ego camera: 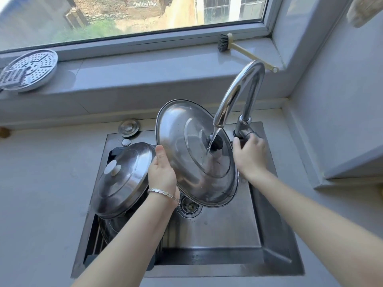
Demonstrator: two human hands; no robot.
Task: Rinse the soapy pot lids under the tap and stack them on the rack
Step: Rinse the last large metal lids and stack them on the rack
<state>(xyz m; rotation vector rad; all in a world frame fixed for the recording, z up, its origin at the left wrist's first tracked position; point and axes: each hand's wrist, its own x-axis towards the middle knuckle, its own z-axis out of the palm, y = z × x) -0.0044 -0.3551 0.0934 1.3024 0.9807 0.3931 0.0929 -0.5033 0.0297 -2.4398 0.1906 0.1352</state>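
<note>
Left hand (162, 172) on tilted, wet lid (179, 131)

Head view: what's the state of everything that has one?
tap, running
black-knob lid, tilted under the stream, left hand grips its rim
white-knob lid, lying tilted on the rack at the left of the sink
tap handle, right hand grips it
</note>
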